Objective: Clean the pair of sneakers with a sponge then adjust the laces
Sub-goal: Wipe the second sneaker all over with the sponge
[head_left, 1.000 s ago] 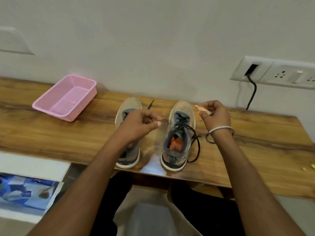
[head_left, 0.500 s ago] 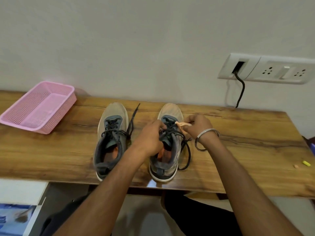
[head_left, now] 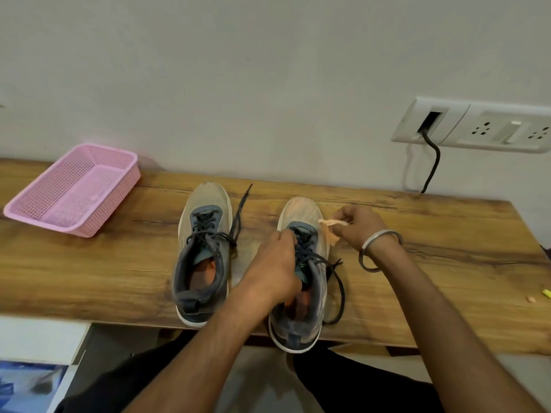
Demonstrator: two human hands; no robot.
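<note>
Two grey and beige sneakers with black laces stand side by side on the wooden table (head_left: 447,263), toes toward the wall. The left sneaker (head_left: 204,251) is untouched, one lace end trailing to its right. My left hand (head_left: 275,263) rests over the tongue of the right sneaker (head_left: 301,281), its fingers curled on the laces near the top eyelets. My right hand (head_left: 359,229), with a metal bangle on the wrist, pinches a small thin orange sponge piece (head_left: 331,231) just beside that sneaker's toe. A lace loop hangs off the right sneaker's right side.
A pink mesh basket (head_left: 74,189) sits at the table's back left. A socket panel (head_left: 477,126) with a black cable (head_left: 432,165) is on the wall at the right. Small yellow and orange bits (head_left: 539,295) lie near the right edge.
My left hand moved from the left sneaker to the right sneaker's laces. My right hand kept the sponge piece and stays beside the right sneaker's toe.
</note>
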